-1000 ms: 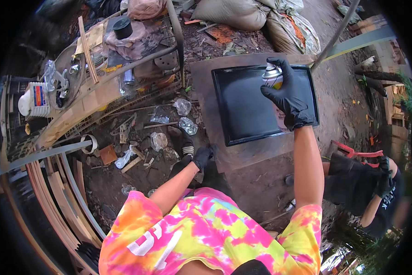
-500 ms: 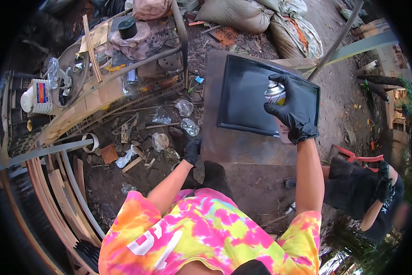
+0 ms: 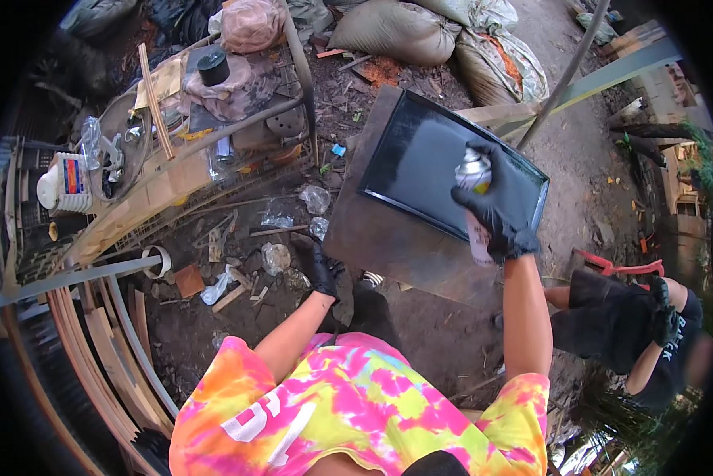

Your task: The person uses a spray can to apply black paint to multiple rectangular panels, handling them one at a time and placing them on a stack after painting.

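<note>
My right hand (image 3: 499, 206), in a black glove, grips an upright spray can (image 3: 479, 236) with a silver top, its index finger near the nozzle. The can is over a black rectangular tray (image 3: 408, 147) with a raised rim and glossy surface, which lies angled on a brown, stained board (image 3: 348, 230). My left hand (image 3: 315, 266), also black-gloved, hangs low just beside the board's left corner, fingers apart and holding nothing that I can see.
A cluttered metal-framed bench (image 3: 166, 174) stands left, above long strips (image 3: 111, 349). Filled sacks (image 3: 388, 32) lie behind, a metal pole (image 3: 563, 79) slants at back right. A co-worker (image 3: 610, 325) in dark clothes and gloves is beside a red metal frame (image 3: 610, 262). Scraps (image 3: 230, 289) litter the ground.
The board and tray have swung clockwise, their left side moving toward me and leftward. My right hand and the can have moved down, my left hand slightly left.
</note>
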Demonstrator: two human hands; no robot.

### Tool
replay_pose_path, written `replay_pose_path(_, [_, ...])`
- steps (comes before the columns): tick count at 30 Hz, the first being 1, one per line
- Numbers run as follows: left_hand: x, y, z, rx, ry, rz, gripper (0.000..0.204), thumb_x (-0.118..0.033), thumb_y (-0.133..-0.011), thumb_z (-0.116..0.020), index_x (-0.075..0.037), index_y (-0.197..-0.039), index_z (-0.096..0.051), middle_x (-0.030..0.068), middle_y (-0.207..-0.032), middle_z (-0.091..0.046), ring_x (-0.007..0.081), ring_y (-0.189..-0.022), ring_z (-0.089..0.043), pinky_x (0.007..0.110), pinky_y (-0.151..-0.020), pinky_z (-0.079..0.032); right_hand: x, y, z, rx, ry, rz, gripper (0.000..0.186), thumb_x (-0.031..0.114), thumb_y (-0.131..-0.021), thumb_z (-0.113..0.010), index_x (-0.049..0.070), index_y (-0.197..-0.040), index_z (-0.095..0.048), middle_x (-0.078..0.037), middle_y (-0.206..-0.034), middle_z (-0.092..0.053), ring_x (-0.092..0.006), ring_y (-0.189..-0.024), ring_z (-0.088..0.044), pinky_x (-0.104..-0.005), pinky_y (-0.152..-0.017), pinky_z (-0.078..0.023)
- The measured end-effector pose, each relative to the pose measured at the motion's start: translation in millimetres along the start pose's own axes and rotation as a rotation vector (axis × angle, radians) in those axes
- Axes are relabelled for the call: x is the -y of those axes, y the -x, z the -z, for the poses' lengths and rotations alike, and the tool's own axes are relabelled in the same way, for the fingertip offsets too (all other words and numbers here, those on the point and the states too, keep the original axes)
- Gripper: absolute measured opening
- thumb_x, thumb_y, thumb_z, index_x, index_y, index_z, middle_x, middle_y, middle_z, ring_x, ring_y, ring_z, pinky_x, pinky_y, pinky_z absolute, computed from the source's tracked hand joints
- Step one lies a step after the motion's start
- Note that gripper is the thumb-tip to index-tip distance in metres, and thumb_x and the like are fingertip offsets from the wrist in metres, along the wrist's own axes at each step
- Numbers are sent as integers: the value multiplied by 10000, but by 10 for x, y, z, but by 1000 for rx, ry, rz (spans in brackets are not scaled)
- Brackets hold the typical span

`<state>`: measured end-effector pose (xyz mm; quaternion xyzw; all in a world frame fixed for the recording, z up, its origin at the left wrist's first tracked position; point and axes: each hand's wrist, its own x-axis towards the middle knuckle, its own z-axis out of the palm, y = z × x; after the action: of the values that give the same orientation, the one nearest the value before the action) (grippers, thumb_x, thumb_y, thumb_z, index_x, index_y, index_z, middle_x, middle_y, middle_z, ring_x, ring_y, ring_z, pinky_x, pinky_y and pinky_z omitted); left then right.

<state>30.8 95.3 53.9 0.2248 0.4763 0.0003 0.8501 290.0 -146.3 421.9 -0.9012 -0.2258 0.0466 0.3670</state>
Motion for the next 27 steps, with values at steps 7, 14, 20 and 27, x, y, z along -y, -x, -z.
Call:
replay_pose_path(7, [149,425,-530,-127,-102,36,695,-748,-956,-545,-207,-1381,-639,38,-1314,-672,206,-1222,-606,378,-1005,-468,-209,-636,44,-119,20,-151,690,260,-711,-801,147,-1350,-569,-171,-1093,-728,-355,-1039,-718,-424,-916,-554])
replay_pose_path(14, [-313,192,-977,-60,229,209,585,-576,-1020,-503,-152,-1412,-596,52,-1419,-626,254,-1317,-577,439,-1121,-462,-13,-313,84,146,-79,-29,687,206,-674,-808,90,-1319,-604,-112,-1178,-695,-276,-1115,-671,-367,-1013,-504])
replay_pose_path(20, [-466,-34,-910,34,92,-78,635,-563,-1023,-519,-165,-1518,-522,71,-1549,-528,267,-1442,-469,460,-1212,-350,-199,-450,64,63,-83,-33,695,207,-685,-808,111,-1339,-593,-128,-1175,-709,-289,-1110,-691,-383,-997,-523])
replay_pose_path(27, [-161,156,-489,128,-16,-93,619,-505,-1067,-497,-173,-1588,-457,46,-1620,-457,247,-1520,-370,440,-1256,-269,-454,-827,60,-2,34,-88,684,280,-709,-822,162,-1335,-575,-154,-1094,-733,-346,-1021,-722,-427,-910,-557])
